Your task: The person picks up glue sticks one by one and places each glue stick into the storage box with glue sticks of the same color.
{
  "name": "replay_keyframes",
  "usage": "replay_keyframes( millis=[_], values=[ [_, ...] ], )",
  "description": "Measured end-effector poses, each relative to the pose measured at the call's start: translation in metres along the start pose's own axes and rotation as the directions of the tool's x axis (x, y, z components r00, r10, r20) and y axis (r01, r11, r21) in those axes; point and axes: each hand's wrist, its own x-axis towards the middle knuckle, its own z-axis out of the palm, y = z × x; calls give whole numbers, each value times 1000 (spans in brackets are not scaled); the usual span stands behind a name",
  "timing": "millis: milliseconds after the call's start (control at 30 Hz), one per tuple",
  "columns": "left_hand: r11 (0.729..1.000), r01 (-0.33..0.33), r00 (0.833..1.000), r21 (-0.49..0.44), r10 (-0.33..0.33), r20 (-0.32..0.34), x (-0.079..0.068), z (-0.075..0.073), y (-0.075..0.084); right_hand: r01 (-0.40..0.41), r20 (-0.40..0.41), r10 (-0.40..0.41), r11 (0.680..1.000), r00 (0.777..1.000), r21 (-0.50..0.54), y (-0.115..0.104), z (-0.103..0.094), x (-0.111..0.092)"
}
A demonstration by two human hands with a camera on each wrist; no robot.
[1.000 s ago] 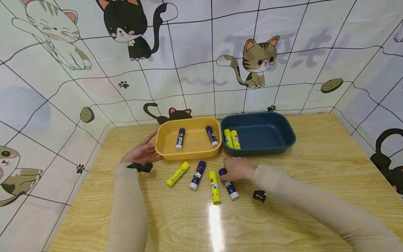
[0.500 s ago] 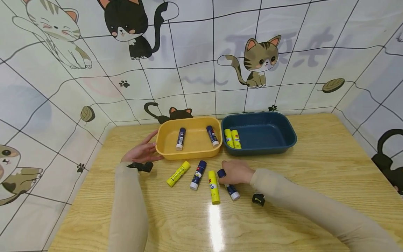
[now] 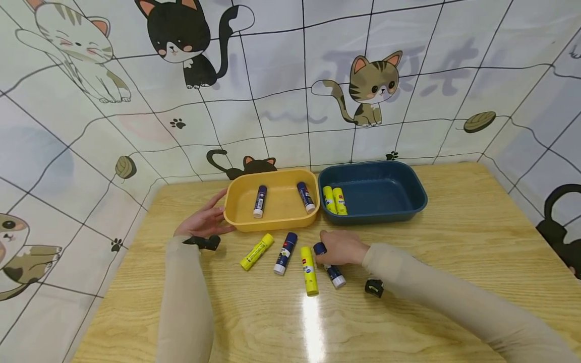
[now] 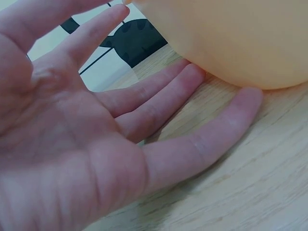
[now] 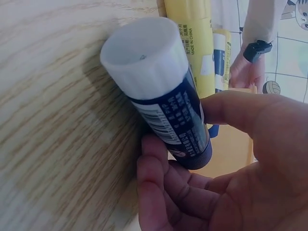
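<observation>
Fingers extended, my left hand (image 3: 201, 221) touches the left side of the yellow tray (image 3: 271, 226); the left wrist view shows its fingertips against the tray's lower wall (image 4: 250, 48). My right hand (image 3: 340, 248) pinches a dark blue glue stick (image 3: 335, 276) with a white end, which lies slanted at the table's middle. In the right wrist view the thumb is on one side of this glue stick (image 5: 168, 115) and the curled fingers on the other. Just left of it lies a yellow glue stick (image 3: 309, 272). Another blue glue stick (image 3: 285, 253) and a yellow one (image 3: 256, 251) lie further left.
Inside the yellow tray are two blue glue sticks, one left (image 3: 259, 201) and one right (image 3: 306, 197). Against its right side stands a dark blue tray (image 3: 386, 219) with two yellow glue sticks (image 3: 339, 201) at its left end. A cat-patterned cloth (image 3: 281, 116) hangs behind the table.
My right hand has shifted slightly left, along with the capped blue end of the glue stick it holds. My left hand stays at the yellow tray.
</observation>
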Motion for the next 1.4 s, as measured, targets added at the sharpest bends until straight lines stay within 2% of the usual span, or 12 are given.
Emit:
replay_keyframes(
  millis=[367,633,900,1033,1400],
  values=[
    [1000,-2,1000,4,2,-12,-1,2,0,41,-44,-38,997,998,61,-3,-10,0],
    [1000,-9,1000,3,8,6,-1,-1,-1,55,-73,-48,994,996,95,-9,-30,-3],
    [1000,-16,1000,18,16,3,-1,-2,-1,106,-100,-97,991,990,86,-16,-47,-4],
    [1000,-10,1000,5,10,-2,-1,-2,-1,106,-109,-98,991,989,78,-20,-55,1],
    [1000,-11,1000,-6,11,2,-1,-1,0,46,-120,-35,995,992,93,-25,-74,25]
  ],
)
